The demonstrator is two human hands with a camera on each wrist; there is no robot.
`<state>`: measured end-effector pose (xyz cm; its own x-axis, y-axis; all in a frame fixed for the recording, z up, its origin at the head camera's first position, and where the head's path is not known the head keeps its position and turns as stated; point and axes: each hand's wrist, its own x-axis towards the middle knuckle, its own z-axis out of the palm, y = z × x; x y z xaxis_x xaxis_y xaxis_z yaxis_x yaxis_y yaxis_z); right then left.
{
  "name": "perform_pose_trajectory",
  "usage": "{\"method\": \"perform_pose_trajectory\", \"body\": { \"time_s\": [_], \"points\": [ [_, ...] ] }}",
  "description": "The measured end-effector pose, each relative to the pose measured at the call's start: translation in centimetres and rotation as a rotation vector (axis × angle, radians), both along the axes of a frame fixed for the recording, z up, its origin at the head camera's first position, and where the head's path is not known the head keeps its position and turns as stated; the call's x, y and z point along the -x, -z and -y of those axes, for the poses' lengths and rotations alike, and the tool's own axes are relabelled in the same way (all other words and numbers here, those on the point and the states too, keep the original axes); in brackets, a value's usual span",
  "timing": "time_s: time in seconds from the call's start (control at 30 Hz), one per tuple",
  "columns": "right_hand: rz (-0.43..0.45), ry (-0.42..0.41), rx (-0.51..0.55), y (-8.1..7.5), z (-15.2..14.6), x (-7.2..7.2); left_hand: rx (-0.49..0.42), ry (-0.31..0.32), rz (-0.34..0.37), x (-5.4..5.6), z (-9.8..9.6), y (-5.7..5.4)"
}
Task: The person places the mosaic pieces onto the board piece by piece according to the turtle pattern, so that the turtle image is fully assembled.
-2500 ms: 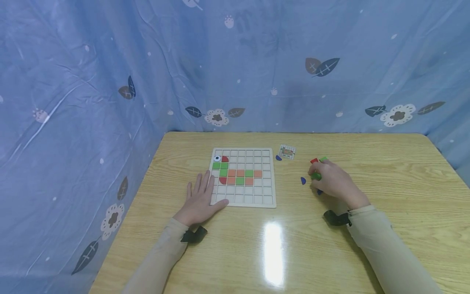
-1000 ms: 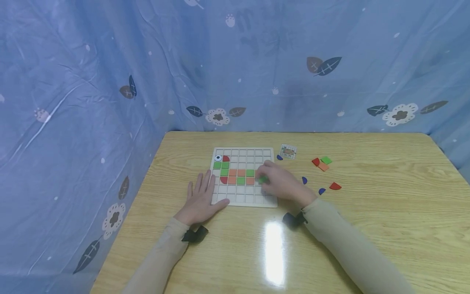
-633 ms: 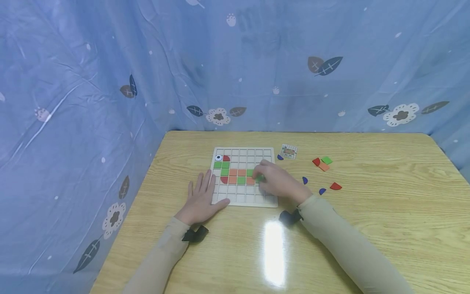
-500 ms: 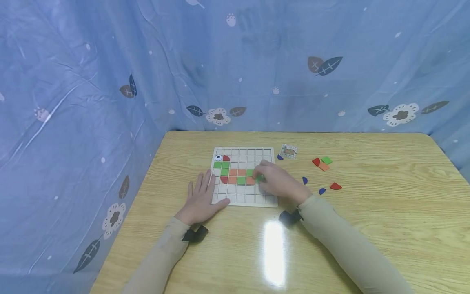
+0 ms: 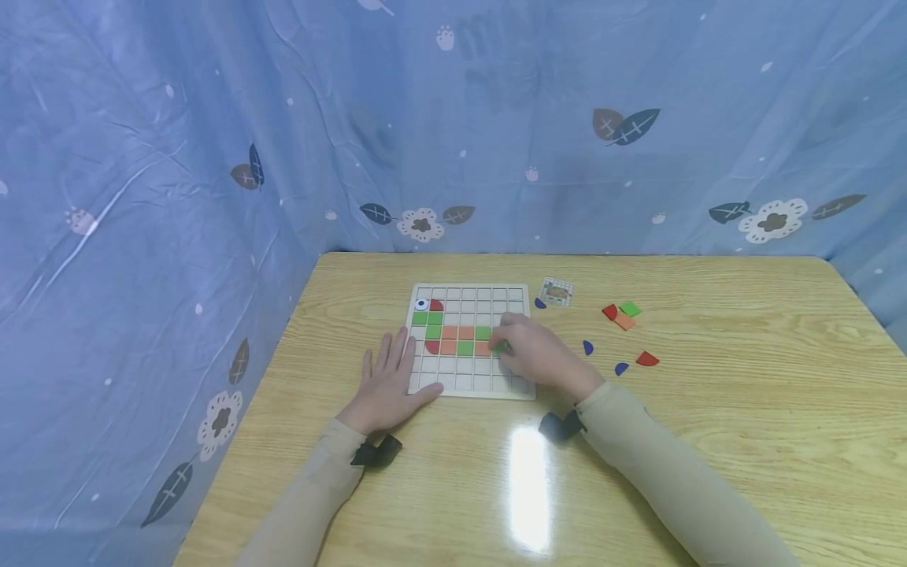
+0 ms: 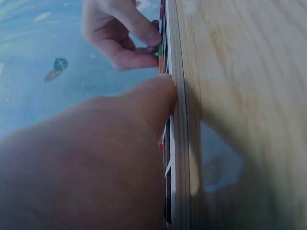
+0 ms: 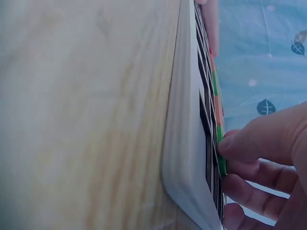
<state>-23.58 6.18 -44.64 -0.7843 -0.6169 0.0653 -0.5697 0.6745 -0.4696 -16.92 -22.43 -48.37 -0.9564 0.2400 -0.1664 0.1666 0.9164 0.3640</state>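
Note:
A white grid board (image 5: 472,383) lies on the table, with green, orange and red tiles and a round eye tile (image 5: 422,305) set in its cells. My left hand (image 5: 383,394) is spread flat at the board's lower left, fingers over the left edge and thumb (image 6: 160,91) on the front edge. Over the right half of the board, my right hand (image 5: 538,352) pinches a green tile (image 7: 221,164) at a cell beside the end of the lower tile row. In the right wrist view, the thumb presses that tile near its edge; the fingers curl behind it.
Right of the board lie red quarter-round pieces (image 5: 647,359), a green tile (image 5: 630,309), an orange tile (image 5: 624,320) and several blue half-round pieces (image 5: 588,347). A small pattern card (image 5: 557,291) sits near the board's top right corner. A blue curtain (image 5: 496,142) hangs behind the table.
My right hand has come left from the loose pieces to the board, bringing the green tile. In the last half second its fingers shifted only slightly. My left hand stays in place.

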Motion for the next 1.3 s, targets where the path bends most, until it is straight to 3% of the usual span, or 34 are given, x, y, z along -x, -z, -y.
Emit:
{"method": "perform_pose_trajectory", "body": {
  "time_s": [0.53, 0.77, 1.07, 1.3],
  "points": [
    [-0.015, -0.006, 0.063, 0.6, -0.9, -0.1, -0.009, 0.002, -0.005, 0.0, 0.0, 0.1],
    [0.025, 0.073, 0.09, 0.4, -2.3, -0.1, 0.0, 0.003, -0.003, 0.0, 0.0, 0.1],
    [-0.007, 0.104, 0.116, -0.2, -4.8, 0.3, -0.002, 0.004, -0.002, 0.0, 0.0, 0.0],
    [0.029, 0.166, 0.148, -1.1, -6.9, 0.9, 0.002, 0.005, 0.0, 0.0, 0.0, 0.1]
  ]
}}
